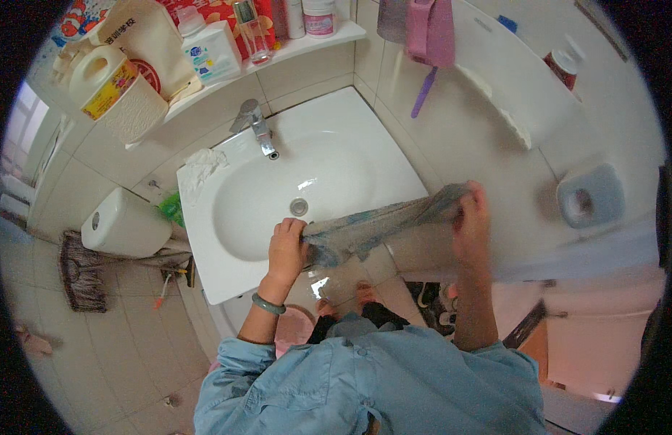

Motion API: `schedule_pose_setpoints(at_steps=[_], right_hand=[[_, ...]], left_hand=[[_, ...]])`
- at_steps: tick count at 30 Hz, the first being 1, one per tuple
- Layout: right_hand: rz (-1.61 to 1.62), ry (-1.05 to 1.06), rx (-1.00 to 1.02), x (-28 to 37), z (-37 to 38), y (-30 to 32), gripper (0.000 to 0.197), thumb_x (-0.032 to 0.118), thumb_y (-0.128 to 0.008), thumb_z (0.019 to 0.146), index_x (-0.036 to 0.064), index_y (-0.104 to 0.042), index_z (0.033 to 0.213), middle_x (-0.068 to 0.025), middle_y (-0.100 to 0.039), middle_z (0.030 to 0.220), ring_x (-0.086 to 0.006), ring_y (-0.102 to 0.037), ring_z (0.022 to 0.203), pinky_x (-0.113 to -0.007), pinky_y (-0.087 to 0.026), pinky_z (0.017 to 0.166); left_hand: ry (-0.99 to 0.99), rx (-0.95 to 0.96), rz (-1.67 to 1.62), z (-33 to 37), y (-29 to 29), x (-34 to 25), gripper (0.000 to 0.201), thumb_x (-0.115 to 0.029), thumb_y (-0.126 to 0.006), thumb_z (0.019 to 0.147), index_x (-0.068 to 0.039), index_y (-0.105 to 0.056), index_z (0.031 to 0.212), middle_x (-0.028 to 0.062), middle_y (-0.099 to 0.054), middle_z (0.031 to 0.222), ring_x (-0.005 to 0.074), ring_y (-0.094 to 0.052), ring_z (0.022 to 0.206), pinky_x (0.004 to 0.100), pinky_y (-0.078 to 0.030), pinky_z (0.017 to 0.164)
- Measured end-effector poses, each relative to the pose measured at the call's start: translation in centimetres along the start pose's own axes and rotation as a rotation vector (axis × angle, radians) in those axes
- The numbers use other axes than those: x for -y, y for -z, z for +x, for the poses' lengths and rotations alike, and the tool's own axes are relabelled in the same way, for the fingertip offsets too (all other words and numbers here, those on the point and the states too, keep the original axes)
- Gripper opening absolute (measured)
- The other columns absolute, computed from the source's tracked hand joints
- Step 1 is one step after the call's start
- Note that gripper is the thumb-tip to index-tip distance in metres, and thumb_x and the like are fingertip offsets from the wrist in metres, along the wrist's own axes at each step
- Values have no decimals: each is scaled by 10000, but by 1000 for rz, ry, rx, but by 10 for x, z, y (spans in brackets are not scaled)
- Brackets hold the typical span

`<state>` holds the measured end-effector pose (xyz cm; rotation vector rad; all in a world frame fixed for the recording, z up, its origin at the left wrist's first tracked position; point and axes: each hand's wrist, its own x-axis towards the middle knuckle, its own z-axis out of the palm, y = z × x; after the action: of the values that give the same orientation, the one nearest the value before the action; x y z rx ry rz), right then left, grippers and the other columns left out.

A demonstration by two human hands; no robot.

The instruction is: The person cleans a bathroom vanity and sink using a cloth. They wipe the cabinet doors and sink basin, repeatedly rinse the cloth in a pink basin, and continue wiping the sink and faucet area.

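Note:
A damp-looking grey-blue cloth (pixel 383 225) is stretched out between my hands, over the front right edge of the white washbasin (pixel 365 119). My left hand (pixel 287 250) is closed on its left end, beside the bowl. Its other end, raised a little higher, is gripped by my right hand (pixel 472 225), whose fingers are slightly blurred. The chrome tap (pixel 256 129) stands at the back of the basin, and the drain (pixel 299 207) shows beyond the cloth. On the basin's left rim lies a crumpled white cloth or tissue (pixel 205 161).
Bottles, jugs and a jar crowd the shelf (pixel 299 49) above the basin. A white tank (pixel 126 223) and a broom (pixel 82 272) are at the left. The pink tub (pixel 294 326) sits on the floor near my feet. On the right wall hangs a blue holder (pixel 591 196).

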<state>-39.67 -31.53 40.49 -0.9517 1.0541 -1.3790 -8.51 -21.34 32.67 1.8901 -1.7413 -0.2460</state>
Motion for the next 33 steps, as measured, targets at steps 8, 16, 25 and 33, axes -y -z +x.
schedule_pose_setpoints(at_steps=[8,16,25,33], right_hand=[[317,104,-6,5,2,-12,332,147,-465,955,-6,-432,1248,-103,-560,1085,-198,-576,983,-321,-486,848],[-119,-420,422,-115,-5,-14,426,222,-500,948,26,-412,1316,-142,-512,1235,-261,-494,1163,-378,-412,970],[225,-695,415,-172,-66,-36,271,165,-548,892,25,-542,1124,-51,-596,1003,-174,-566,935,-294,-452,828],[-113,-329,808,-40,-54,-29,245,110,-598,867,5,-553,1084,-28,-597,987,-110,-540,919,-285,-445,825]], left_hand=[[423,-40,-796,-7,-18,64,172,5,-439,826,-9,-580,924,44,-544,740,161,-521,767,284,-435,708],[554,223,-1060,-16,-11,51,258,-200,-429,891,-6,-593,935,-5,-534,814,123,-464,763,268,-395,698],[107,649,-698,-12,42,-65,373,-194,-436,953,24,-510,1246,94,-575,1173,165,-507,1078,284,-406,930],[533,816,-969,-12,22,-54,418,-304,-461,970,1,-517,1251,97,-566,1179,164,-526,1041,285,-424,904]])
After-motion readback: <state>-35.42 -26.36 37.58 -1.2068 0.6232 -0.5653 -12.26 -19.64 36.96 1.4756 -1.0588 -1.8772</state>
